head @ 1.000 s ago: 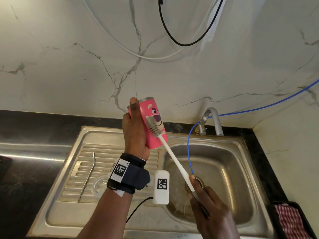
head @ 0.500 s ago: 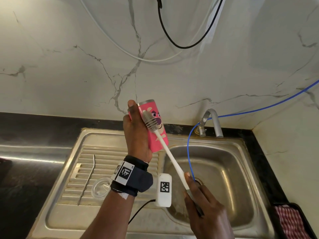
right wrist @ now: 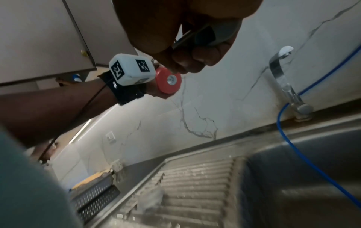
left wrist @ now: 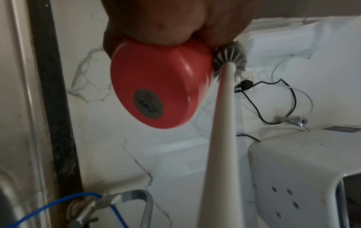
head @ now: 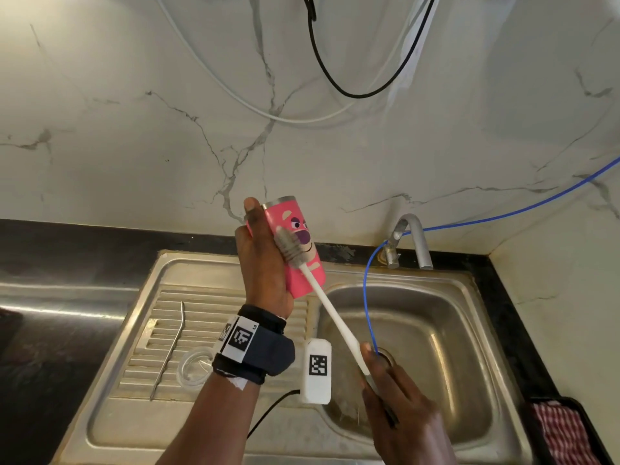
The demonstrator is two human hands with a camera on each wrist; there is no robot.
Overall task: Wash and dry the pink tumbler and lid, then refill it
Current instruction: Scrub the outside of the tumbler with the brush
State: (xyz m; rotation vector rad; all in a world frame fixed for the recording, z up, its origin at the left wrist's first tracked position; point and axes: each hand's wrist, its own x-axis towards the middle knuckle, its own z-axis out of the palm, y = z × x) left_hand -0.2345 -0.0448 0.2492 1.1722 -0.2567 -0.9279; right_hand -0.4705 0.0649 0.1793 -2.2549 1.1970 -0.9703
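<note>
Since the earlier frames the bottle brush (head: 330, 305) has slid down and leftwards over the tumbler's printed face, its bristle head now lying just below the cartoon eyes, while both hands have held nearly the same places. Beneath them spreads the steel sink (head: 416, 333), with its ribbed draining board (head: 161, 333) on the left, where a bent metal straw (head: 169, 347) lies beside the clear lid (head: 194, 365), partly hidden behind the left wrist. Raised above the seam between board and basin, the left hand (head: 265, 273) stands upright with its back to the camera, fingers wrapped around the pink tumbler (head: 295, 246) and thumb reaching near the steel rim. That tumbler's long axis runs nearly upright, leaning slightly left at the top, open mouth up and away toward the marble wall, base down toward the sink. Lower right, over the basin, the right hand (head: 399, 407) is closed around the brush's handle end, forefinger stretched along the white shaft, which slants up-left so the grey bristles press against the tumbler's outer side.
</note>
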